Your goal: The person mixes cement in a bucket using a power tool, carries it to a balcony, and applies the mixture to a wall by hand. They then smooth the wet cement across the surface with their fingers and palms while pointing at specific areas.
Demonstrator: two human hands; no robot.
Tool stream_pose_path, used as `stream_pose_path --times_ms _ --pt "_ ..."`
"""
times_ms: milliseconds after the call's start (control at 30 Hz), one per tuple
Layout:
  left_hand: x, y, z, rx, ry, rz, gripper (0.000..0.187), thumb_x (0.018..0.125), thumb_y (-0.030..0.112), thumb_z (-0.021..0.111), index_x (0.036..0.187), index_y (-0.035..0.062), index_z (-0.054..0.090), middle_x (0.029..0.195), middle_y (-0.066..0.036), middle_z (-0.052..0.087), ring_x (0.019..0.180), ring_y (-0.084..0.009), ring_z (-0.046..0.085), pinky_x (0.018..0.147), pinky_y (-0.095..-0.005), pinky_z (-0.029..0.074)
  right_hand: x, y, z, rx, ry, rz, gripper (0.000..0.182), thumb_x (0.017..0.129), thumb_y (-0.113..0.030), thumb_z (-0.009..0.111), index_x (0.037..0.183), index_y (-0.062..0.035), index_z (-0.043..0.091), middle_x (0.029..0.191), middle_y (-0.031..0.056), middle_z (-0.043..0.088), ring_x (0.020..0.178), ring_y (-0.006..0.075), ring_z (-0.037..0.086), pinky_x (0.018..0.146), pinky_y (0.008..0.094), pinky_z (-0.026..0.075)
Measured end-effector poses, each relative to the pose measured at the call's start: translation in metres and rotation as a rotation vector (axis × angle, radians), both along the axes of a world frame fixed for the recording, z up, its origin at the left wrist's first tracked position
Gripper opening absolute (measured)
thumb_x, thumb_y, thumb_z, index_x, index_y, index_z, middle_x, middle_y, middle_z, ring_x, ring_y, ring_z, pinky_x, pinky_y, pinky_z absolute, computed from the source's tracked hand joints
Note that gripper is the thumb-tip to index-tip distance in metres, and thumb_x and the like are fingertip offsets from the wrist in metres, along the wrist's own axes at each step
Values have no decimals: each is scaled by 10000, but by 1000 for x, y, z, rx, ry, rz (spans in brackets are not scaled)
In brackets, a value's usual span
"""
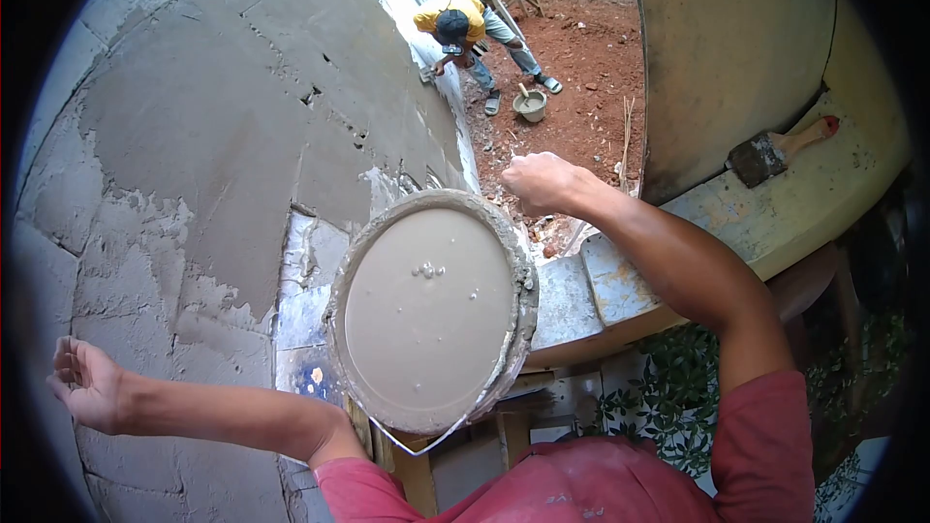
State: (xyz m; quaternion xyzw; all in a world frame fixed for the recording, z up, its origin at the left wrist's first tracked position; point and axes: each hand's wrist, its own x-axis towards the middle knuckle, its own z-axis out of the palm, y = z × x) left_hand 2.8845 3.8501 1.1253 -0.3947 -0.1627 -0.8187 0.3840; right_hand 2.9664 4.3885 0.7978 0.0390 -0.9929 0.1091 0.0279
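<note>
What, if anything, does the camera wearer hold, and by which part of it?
Nothing is visibly held: the left grip is loosely curled, the right grip closed; neither touches the mortar bucket. Whether the right one hides something small, I cannot tell.

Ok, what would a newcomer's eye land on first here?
Most likely the bucket of wet grey mix, large at the centre. Next, the patchily coated wall on the left and, top centre, a stooping co-worker in yellow. A broad brush lies on the ledge at right.

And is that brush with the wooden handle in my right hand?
No, the brush lies on the yellowish ledge, apart from your right hand.
</note>
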Motion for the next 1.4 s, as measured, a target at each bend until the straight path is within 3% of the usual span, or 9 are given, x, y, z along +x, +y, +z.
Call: stream_pose_path --times_ms 67,167,233,333,1400 --pt "-4 -9 0 -36 32 -109 212 940 19 465 756 85 385 679 -57 389 681 -218 423 709 -412 399 1 0 1 2 2 4 146 672 14 605 795 60 670 872 249 665 841 358 678 709 418 564" --pt "6 17 -8 -75 125 -58 188 970 110 426 789 82 382 675 -61 384 710 -229 413 703 -426 392 -1 0 1 -2 -7 0 145 669 13 608 793 59 669 870 248 664 840 357 677 709 418 564" --pt "25 59 -22 114 177 -58 223 973 177 359 771 82 370 673 -63 368 706 -242 393 700 -442 377 -1 2 1 -3 -16 -9 145 669 13 608 793 59 669 870 247 663 841 357 677 709 418 564" --pt "20 39 -15 40 119 -27 241 956 207 299 754 87 353 668 -59 351 704 -244 380 691 -450 363 -1 0 0 -4 17 3 148 666 11 611 794 56 669 867 247 663 839 356 677 711 417 565" --pt "21 42 -20 22 154 20 305 980 254 264 773 67 387 700 -85 345 695 -237 370 685 -456 361 -6 1 -7 20 22 19 165 646 8 601 787 58 672 842 249 666 824 364 680 699 421 566"
